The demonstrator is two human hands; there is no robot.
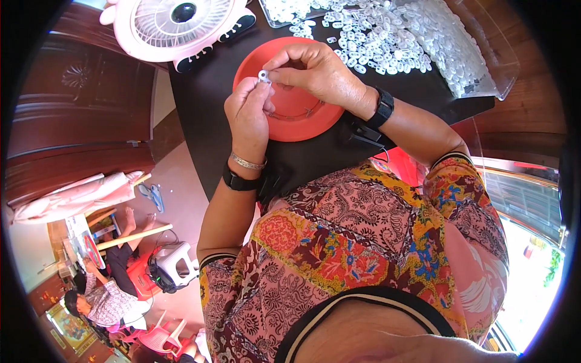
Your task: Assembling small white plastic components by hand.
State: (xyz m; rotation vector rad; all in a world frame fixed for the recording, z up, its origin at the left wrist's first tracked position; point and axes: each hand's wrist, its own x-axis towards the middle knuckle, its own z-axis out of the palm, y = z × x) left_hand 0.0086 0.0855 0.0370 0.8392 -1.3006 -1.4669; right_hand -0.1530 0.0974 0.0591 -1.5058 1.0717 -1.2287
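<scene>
Above a round red plate (pixel 299 131), a small white plastic piece with a dark hole (pixel 264 76) is pinched between both hands. My left hand (pixel 248 115) grips it from below with thumb and fingertips. From the right, my right hand (pixel 324 75) meets it, thumb and forefinger closed at its upper edge. Whether something tiny sits between the right fingertips as well, I cannot tell. Thin, dark, wire-like bits (pixel 293 115) lie in the plate, partly hidden by my hands.
Many similar white pieces (pixel 363 45) are spread over the black table (pixel 203 109) beyond my right hand. More fill a clear tray (pixel 463 63) at the far right. A pink-and-white fan (pixel 172 30) stands far left. Another person (pixel 115 299) sits at the lower left.
</scene>
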